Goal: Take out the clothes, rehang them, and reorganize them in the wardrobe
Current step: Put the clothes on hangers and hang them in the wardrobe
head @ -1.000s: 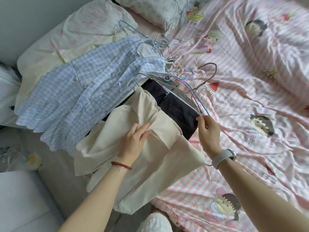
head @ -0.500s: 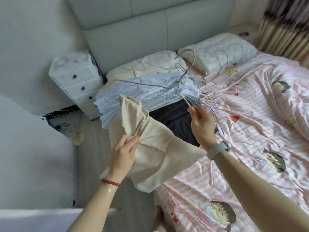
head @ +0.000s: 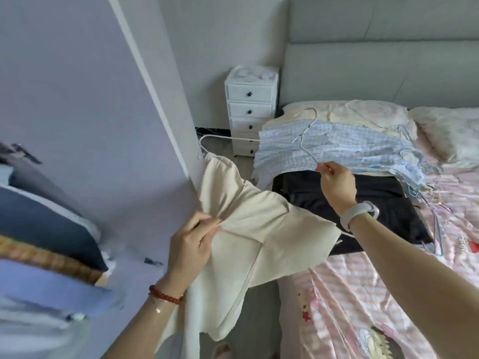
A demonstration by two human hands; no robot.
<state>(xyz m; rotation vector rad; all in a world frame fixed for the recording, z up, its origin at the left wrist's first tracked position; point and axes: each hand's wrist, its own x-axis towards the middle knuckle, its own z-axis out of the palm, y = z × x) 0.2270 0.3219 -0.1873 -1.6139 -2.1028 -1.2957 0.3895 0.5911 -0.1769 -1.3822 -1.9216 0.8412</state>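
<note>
Two hands, both occupied. Left hand (head: 193, 248), red bead bracelet (head: 166, 295) at the wrist: fingers and thumb pinch a fold of the cream garment (head: 255, 238), held up beside the left edge of the bed (head: 368, 301); its lower part hangs toward the floor. Right hand (head: 335, 183), white wristband (head: 359, 215): fingertips pinch the wire of a white hanger (head: 305, 137) below its hook. One long arm of the hanger runs left to a bend just above the cream garment's top corner; whether it sits inside the cloth cannot be told.

Bed, near its left edge: checked blue garment (head: 344, 149) spread flat, overlapping a black garment (head: 383, 203) that lies closer to the viewer. Tangle of thin coloured hangers (head: 430, 200) at the right end of both. Pale pillows (head: 451, 133) at the head edge, against a grey headboard (head: 375, 71). Pink striped sheet (head: 363, 320) with cartoon figures covers the rest.

White drawer unit (head: 251, 110), dark knobs, stands off the bed's head corner. Folded clothes (head: 49, 244), blurred, stacked at the left of view beside a pale upright panel (head: 85, 99).
</note>
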